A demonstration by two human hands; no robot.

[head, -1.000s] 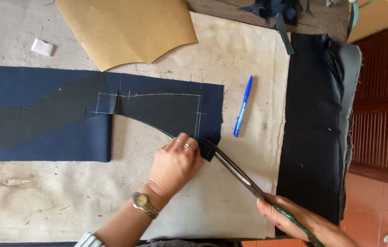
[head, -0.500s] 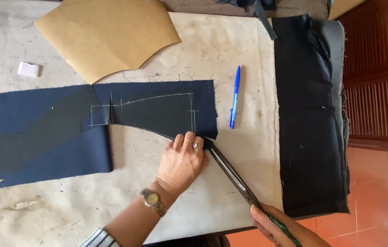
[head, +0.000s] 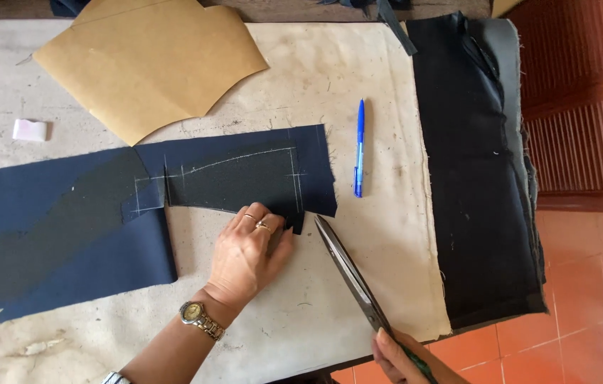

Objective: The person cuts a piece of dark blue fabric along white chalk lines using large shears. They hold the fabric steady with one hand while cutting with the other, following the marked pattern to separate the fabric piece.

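Worn, stained cutting table (head: 316,313) covered in pale cloth, filling most of frame; red tiled floor and slatted red panel along right edge.

Navy fabric piece (head: 102,213) spread flat from left edge to centre, marked with white chalk lines (head: 244,160) tracing a curved outline. Laid flat and smooth, judged so that the chalk line reads true for cutting.

Left hand (head: 244,256) pressed palm down at lower edge of the chalked section, fingers spread and flat, grasping nothing; judged to be pinning the cloth against shifting. Rings on two fingers, metal wristwatch (head: 193,313) at wrist.

Right hand (head: 397,355) at bottom edge of frame, closed around handles of long tailor's shears (head: 348,274). Blades together, tip lying just beside the notched lower right corner of the navy fabric, near the left fingertips. Angled up and leftward, in line with the cut edge.

Brown paper pattern (head: 152,64) set aside at upper left, apart from the navy cloth. White tailor's chalk block (head: 30,130) at far left. Blue pen (head: 359,146) right of the fabric, lying near-vertical. Folded black fabric stack (head: 479,163) down right side of table, grey layer showing at its right edge.

Containers: none in view.
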